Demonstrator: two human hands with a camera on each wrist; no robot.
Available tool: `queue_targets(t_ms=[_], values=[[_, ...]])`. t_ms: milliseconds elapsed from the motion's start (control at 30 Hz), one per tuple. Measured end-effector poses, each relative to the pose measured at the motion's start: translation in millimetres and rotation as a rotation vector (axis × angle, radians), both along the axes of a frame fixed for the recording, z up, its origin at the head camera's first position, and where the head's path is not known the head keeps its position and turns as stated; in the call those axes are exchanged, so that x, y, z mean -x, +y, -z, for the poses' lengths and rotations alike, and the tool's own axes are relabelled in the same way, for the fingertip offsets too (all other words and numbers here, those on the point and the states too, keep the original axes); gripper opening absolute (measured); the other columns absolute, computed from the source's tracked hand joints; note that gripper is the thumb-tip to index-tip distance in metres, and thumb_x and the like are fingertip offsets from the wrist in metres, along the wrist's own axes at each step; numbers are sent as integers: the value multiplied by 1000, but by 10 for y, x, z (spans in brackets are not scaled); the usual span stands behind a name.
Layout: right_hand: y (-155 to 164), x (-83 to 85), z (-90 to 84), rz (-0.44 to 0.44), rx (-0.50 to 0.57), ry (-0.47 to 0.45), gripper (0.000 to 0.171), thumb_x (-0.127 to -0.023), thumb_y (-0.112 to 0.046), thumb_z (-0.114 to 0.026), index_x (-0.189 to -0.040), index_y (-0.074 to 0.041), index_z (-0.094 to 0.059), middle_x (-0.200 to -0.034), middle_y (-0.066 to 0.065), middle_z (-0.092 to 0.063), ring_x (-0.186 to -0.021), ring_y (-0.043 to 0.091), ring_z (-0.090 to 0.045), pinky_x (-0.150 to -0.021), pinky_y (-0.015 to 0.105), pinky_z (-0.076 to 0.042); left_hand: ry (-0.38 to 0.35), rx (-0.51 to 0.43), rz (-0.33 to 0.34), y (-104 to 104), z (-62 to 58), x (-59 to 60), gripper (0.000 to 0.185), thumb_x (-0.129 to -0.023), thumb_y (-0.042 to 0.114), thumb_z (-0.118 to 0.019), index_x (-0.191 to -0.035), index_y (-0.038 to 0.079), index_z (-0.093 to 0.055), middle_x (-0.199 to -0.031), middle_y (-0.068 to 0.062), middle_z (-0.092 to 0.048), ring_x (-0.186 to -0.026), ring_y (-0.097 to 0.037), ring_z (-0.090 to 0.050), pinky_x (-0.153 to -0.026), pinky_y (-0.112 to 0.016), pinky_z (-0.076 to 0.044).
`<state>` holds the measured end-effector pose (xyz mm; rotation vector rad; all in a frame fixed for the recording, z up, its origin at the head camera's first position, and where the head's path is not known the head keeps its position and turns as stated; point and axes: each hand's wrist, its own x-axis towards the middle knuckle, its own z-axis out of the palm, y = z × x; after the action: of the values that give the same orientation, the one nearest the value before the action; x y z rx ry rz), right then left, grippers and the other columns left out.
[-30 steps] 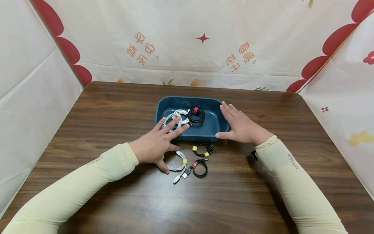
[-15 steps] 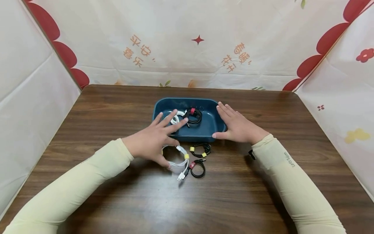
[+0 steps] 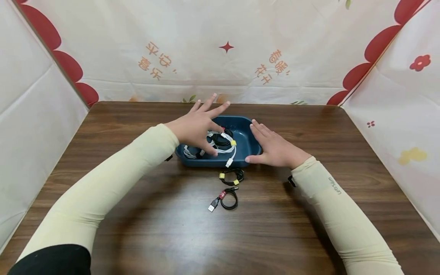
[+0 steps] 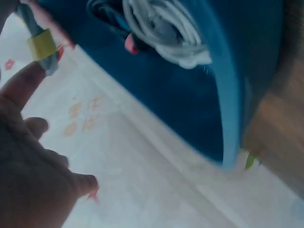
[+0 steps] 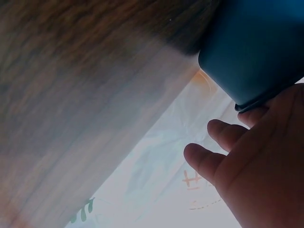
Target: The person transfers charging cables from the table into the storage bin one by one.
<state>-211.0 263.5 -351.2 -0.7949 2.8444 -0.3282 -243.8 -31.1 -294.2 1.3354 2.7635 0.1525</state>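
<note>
My left hand (image 3: 194,128) is over the left part of a blue plastic bin (image 3: 248,137). Its thumb and index finger pinch a coiled white USB cable (image 3: 228,150) with a yellow tie (image 4: 42,44), while the other fingers spread out. One plug of that cable dangles at the bin's front rim. Beneath it in the bin lie coiled white cables (image 4: 166,33) and a black cable (image 3: 228,133) with a red tie. My right hand (image 3: 276,149) rests at the bin's right end, fingers straight along the side and thumb on the front corner.
In front of the bin on the wooden table (image 3: 165,225) lie a coiled black cable (image 3: 227,182) with yellow ties and a smaller black USB cable (image 3: 236,202) with a red tie. A printed cloth (image 3: 192,34) encloses the back and sides.
My left hand has lifted the white cable with the yellow tie off the table and carried it up and forward over the bin. The right hand stays at the bin.
</note>
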Motion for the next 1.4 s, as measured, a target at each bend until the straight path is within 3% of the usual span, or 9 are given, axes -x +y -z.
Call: queue_targets(t_ms=[133, 367, 633, 900, 1067, 1233, 1400], values=[[-23, 4, 10, 4, -3, -9, 110, -87, -66, -62, -159, -1, -9, -166, 14, 1, -150, 37, -5, -117, 55, -17, -54, 82, -65, 123, 95, 40, 70, -70, 67, -79, -126, 26, -71, -166, 4, 5, -142, -24, 36, -114, -61, 9], [-11, 9, -5, 15, -13, -6, 111, -86, -66, -63, -159, -1, -9, -166, 14, 0, -151, 34, -8, -116, 55, -20, 23, 78, -163, 163, 149, 34, 65, -71, 69, -77, -117, 22, -77, -167, -1, -3, -147, -32, 24, -114, -63, 7], [9, 10, 10, 13, -5, -5, 114, -85, -71, -60, -159, -1, -10, -166, 13, 0, -150, 34, -11, -115, 55, -23, -12, 164, -61, 108, 201, 24, 66, -74, 68, -75, -123, 25, -73, -166, -1, 0, -145, -30, 29, -115, -63, 3], [-12, 4, 9, 9, -5, 1, 112, -85, -68, -63, -159, -2, -10, -166, 13, -1, -150, 34, -12, -115, 54, -24, -90, 154, -56, -5, 217, 84, 72, -73, 73, -70, -127, 25, -71, -166, -4, 4, -144, -31, 30, -116, -62, -10], [-5, 10, 8, 20, -8, 0, 112, -85, -67, -63, -159, -2, -10, -166, 12, 0, -150, 35, -13, -114, 55, -24, -108, 121, -62, -43, 179, 64, 68, -78, 68, -70, -130, 24, -69, -166, -4, 5, -144, -31, 29, -115, -62, -11], [-7, 24, 23, 18, -1, -3, 111, -86, -66, -64, -159, -3, -8, -166, 11, 1, -150, 35, -13, -114, 54, -24, -21, 24, -79, -97, 85, -53, 61, -88, 63, -63, -135, 25, -65, -167, -5, 0, -147, -33, 22, -115, -61, -11], [-10, 22, 22, 15, 4, -12, 110, -87, -64, -64, -159, -3, -7, -166, 11, 2, -150, 35, -13, -114, 54, -25, 182, -113, 37, -134, 68, -359, 58, -90, 63, -60, -132, 24, -67, -166, -9, -7, -149, -36, 13, -113, -63, -19]])
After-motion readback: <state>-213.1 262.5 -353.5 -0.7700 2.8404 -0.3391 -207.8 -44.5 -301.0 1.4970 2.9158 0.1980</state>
